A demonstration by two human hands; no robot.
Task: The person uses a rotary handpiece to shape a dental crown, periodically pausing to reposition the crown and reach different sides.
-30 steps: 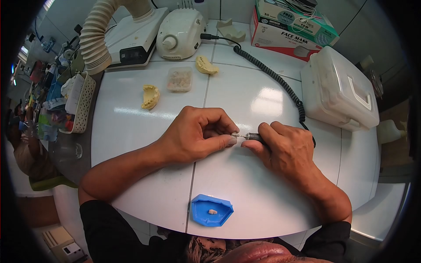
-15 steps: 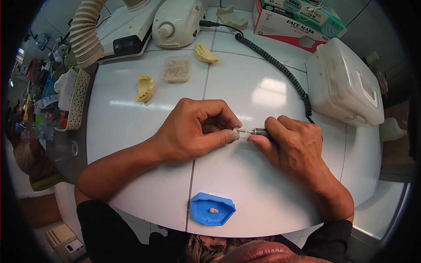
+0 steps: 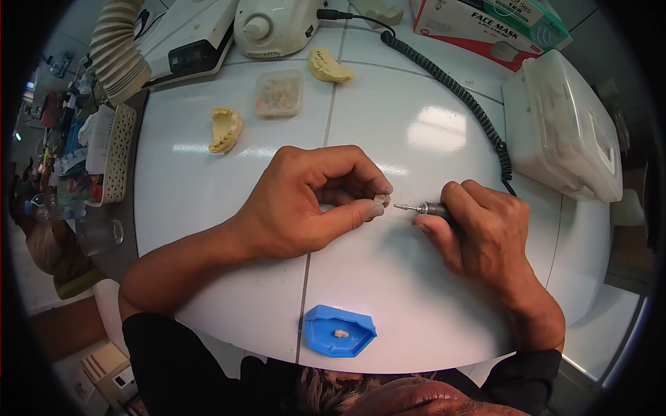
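Observation:
Between the thumb and fingertips of my left hand (image 3: 298, 201) is a small whitish dental crown (image 3: 379, 199), partly hidden by the fingers. My right hand (image 3: 489, 225) is wrapped round a dental handpiece (image 3: 436, 210), which points left. Its metal bur (image 3: 406, 206) lies a short gap to the right of the crown, not touching it. Near the table's front edge, below both hands, sits a blue tray (image 3: 319, 341) with a small tooth-coloured piece (image 3: 340, 333) inside.
Beyond my left hand stand two yellow plaster dental models (image 3: 225, 130) and a clear box (image 3: 298, 111) of small pieces. A control unit (image 3: 277, 28), coiled cord (image 3: 444, 80) and face mask box (image 3: 479, 31) line the back. A white case (image 3: 555, 132) stands right, a ribbed hose (image 3: 114, 55) left.
My right hand has drawn the handpiece to the right, so the bur has come away from the crown. The left hand has turned slightly, showing more of the crown. The view has shifted a little.

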